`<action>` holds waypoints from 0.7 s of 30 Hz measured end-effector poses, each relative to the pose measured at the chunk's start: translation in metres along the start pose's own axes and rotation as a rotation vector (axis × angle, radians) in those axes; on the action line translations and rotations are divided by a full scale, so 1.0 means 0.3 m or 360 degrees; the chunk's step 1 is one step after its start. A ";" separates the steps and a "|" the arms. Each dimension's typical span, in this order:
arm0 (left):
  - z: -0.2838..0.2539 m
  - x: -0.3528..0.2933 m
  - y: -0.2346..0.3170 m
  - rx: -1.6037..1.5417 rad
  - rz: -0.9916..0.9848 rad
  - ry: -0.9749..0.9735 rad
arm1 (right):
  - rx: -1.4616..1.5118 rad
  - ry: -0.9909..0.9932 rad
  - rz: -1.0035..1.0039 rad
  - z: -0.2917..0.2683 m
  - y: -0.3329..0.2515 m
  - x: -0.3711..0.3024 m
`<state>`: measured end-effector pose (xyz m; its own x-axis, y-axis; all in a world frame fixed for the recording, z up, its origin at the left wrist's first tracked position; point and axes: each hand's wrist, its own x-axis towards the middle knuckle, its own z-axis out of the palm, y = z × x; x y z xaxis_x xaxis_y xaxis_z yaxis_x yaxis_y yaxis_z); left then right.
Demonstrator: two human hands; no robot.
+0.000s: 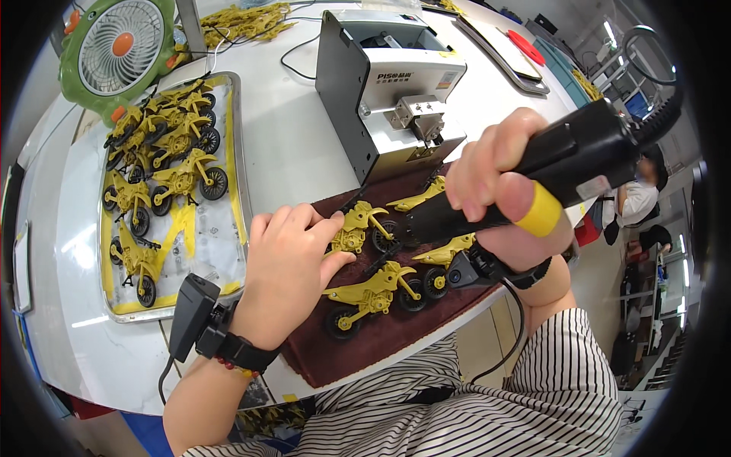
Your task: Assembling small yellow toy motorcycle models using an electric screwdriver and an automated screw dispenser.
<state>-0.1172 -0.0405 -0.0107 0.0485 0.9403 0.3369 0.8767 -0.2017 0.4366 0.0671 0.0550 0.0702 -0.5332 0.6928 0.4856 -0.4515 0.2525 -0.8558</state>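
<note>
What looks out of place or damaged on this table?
Nothing looks clearly damaged. Untidiest spot: yellow toy motorcycles overlap in a heap at the far end of the tray, unlike the looser ones nearer.

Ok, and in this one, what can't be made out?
In the head view:
Left end of the toy motorcycle at the left hand: covered by that hand.
Tip of the black power tool, by the wheel: too small.
Rest of the upper motorcycle: hidden by tool and right hand.
Co-worker at right: distant, blurred.
</note>
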 end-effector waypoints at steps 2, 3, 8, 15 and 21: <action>-0.004 0.000 0.003 0.0000 -0.0007 -0.0007 | 0.0020 0.0017 0.0012 0.001 -0.003 -0.001; -0.004 0.001 0.004 -0.0001 -0.0011 -0.0016 | -0.0058 -0.0030 0.0048 -0.004 -0.009 -0.002; -0.001 0.001 0.002 0.0005 -0.0005 -0.0011 | -0.0242 -0.0077 0.0008 0.008 -0.001 -0.003; -0.005 0.001 0.011 0.0029 -0.0007 -0.0019 | -0.0324 0.0002 0.0079 0.019 -0.010 -0.013; -0.022 0.002 0.020 -0.0015 0.0002 -0.0074 | -0.0082 -0.0075 0.0078 0.034 -0.062 -0.040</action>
<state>-0.1153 -0.0431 -0.0023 0.0721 0.9516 0.2987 0.8721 -0.2055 0.4440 0.0745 0.0352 0.0822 -0.5874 0.6727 0.4499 -0.3874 0.2544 -0.8861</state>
